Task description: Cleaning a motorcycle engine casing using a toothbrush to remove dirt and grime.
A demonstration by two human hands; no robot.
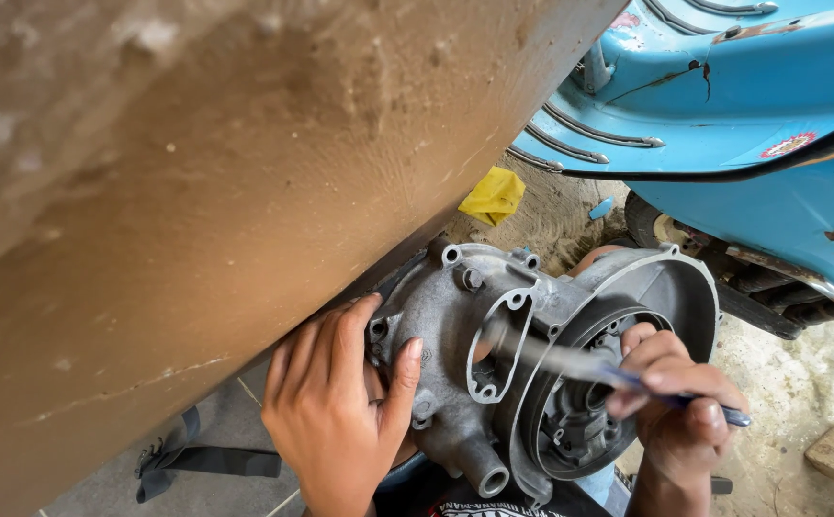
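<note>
A grey cast-metal engine casing (455, 316) stands on edge low in the middle, with a round housing (628, 297) on its right side. My left hand (340, 412) lies flat against the casing's left face, fingers spread and thumb on the metal. My right hand (676, 412) grips a thin tool with a blue handle (618, 375). Its blurred tip reaches left into the oval opening (498, 345) of the casing.
A large brown dusty panel (197, 191) fills the upper left, very close to the camera. A light-blue scooter body (723, 105) with chrome strips stands at the upper right. A yellow rag (494, 196) lies on the dirt floor. A black strap (197, 460) lies at the lower left.
</note>
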